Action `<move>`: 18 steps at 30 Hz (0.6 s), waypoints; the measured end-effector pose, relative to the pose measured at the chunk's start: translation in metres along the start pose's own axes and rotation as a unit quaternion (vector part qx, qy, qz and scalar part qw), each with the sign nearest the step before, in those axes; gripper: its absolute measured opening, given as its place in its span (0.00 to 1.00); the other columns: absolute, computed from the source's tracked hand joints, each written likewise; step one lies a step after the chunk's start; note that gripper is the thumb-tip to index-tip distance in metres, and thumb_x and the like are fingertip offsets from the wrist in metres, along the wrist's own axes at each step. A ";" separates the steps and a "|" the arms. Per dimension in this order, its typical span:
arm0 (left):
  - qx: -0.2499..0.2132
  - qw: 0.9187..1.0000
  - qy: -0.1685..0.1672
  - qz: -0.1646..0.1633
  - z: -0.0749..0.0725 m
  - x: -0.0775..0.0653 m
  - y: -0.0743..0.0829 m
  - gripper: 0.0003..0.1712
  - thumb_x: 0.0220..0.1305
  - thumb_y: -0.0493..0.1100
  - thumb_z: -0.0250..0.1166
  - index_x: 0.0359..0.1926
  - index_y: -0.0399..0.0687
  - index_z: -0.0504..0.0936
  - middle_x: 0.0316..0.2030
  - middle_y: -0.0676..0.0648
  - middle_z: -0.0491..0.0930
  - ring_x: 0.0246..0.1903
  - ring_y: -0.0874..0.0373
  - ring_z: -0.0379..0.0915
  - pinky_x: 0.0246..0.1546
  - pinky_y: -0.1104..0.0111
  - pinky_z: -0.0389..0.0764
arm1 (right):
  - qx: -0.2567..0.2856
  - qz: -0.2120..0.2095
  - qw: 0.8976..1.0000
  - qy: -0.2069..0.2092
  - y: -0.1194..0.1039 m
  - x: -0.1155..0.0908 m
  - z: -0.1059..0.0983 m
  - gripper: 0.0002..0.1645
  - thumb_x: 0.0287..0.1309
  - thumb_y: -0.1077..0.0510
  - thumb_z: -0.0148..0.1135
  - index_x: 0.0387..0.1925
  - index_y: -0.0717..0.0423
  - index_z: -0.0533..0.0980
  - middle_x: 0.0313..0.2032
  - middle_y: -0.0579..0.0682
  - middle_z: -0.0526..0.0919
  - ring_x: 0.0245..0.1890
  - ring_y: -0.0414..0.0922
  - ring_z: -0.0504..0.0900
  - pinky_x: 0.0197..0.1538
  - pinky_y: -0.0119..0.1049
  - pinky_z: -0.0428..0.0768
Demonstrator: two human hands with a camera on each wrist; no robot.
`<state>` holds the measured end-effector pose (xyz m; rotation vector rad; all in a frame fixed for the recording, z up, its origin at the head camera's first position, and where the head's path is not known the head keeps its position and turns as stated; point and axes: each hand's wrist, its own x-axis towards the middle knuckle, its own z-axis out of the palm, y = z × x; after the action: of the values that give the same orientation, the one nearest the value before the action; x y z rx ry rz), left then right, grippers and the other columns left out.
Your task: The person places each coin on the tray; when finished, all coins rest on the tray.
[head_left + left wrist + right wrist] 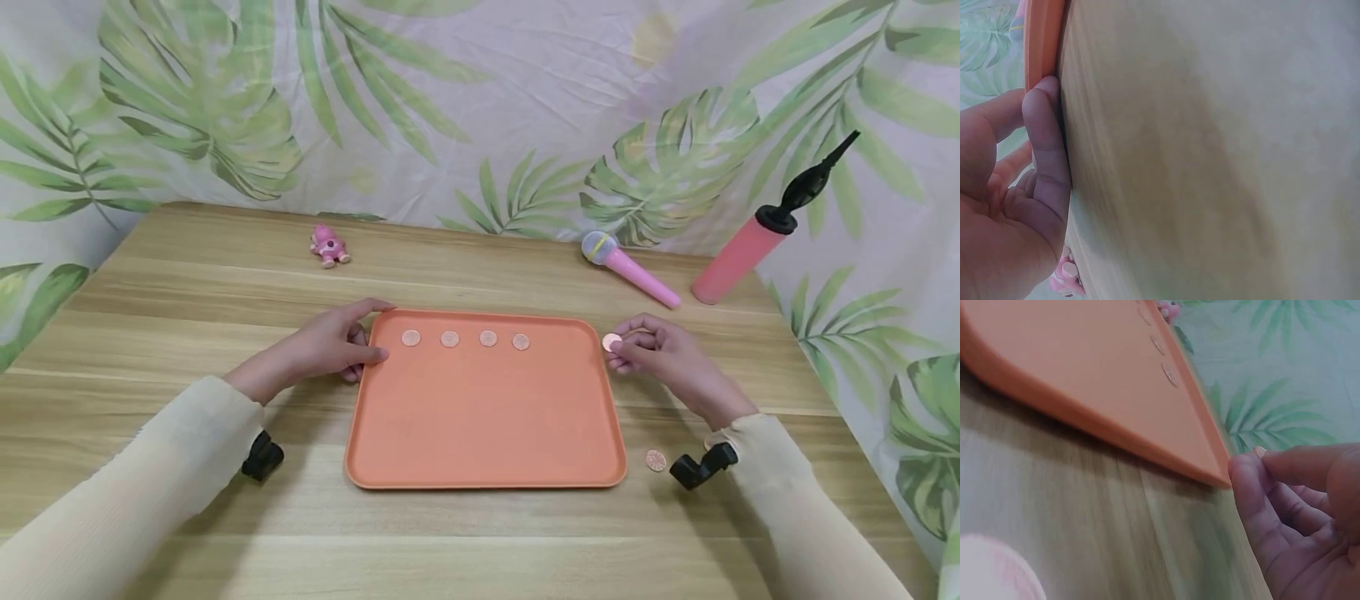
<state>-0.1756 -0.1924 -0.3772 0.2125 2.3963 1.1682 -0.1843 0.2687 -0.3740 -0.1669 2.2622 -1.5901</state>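
Observation:
An orange tray [487,417] lies on the wooden table, with several copper-coloured coins [488,338] in a row along its far side. My left hand [333,342] grips the tray's far left corner, thumb over the rim and fingers along the outside. In the left wrist view, the fingertips [1044,103] press against the tray's edge [1044,37]. Just outside the far right corner, my right hand [663,358] pinches a coin [611,342] between thumb and fingers. Only that coin's thin edge [1260,451] shows in the right wrist view.
Another coin [656,460] lies right of the tray, near the black wrist mount [701,467], which partly covers one more. Toward the back stand or lie a pink toy figure [329,246], a toy microphone [633,271] and a pink hand pump [742,254], before a leaf-print cloth [525,108].

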 end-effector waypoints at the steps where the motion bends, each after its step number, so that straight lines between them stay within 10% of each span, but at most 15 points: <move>1: -0.001 1.000 -0.001 0.003 0.000 0.000 0.000 0.43 0.72 0.40 0.68 0.81 0.47 0.58 0.27 0.48 0.71 0.22 0.59 0.77 0.27 0.69 0.85 | -0.003 -0.003 1.000 -0.002 -0.001 0.003 0.003 0.17 0.74 0.61 0.62 0.55 0.67 0.71 0.39 0.47 0.89 0.39 0.37 0.88 0.48 0.32 0.89; 10: 0.002 1.000 -0.008 0.009 -0.002 0.002 0.000 0.42 0.73 0.39 0.67 0.81 0.46 0.58 0.26 0.49 0.71 0.22 0.59 0.76 0.26 0.69 0.85 | -0.083 -0.023 0.996 -0.021 -0.017 0.022 0.029 0.18 0.72 0.60 0.64 0.53 0.70 0.73 0.41 0.62 0.89 0.36 0.38 0.88 0.43 0.32 0.89; 18: -0.002 1.000 -0.008 0.009 0.000 0.001 -0.001 0.42 0.73 0.39 0.66 0.81 0.46 0.58 0.26 0.49 0.70 0.22 0.59 0.76 0.26 0.70 0.84 | -0.218 -0.074 0.973 -0.015 -0.025 0.036 0.051 0.10 0.71 0.62 0.66 0.46 0.66 0.76 0.35 0.59 0.86 0.29 0.41 0.83 0.35 0.29 0.84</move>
<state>-0.1764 -0.1930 -0.3778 0.2420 2.3832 1.1750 -0.2018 0.2034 -0.3746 -0.4791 2.5944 -1.1196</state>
